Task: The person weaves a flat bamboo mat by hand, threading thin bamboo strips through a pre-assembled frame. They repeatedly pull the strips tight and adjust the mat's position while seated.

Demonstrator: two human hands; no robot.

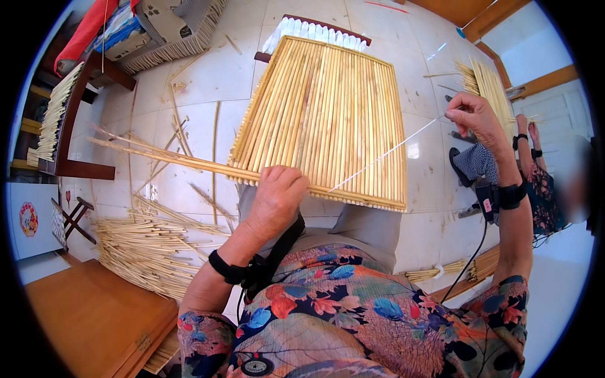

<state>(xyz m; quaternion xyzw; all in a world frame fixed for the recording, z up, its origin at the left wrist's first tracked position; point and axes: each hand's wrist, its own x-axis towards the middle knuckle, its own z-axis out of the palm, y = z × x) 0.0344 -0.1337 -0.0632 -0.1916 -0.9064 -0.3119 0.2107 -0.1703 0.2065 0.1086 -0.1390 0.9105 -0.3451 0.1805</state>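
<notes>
A panel of straw-coloured stalks [328, 113], laid side by side and framed by stalks along its edges, rests over my lap and reaches away from me. My left hand [277, 195] is closed round the stalks along its near edge. From that hand, long thin stalks [176, 160] stick out to the left, with feathery ends. A white thread [391, 151] runs taut from the near edge up to the right. My right hand [476, 120] is raised at the right and pinches the thread's end between thumb and fingers.
A heap of loose stalks [142, 252] lies on the tiled floor at the left. Under the panel's far end is a stool with a white woven top [302, 36]. Another person sits at the right beside a stalk bundle [485, 82]. A wooden board [94, 321] stands at lower left.
</notes>
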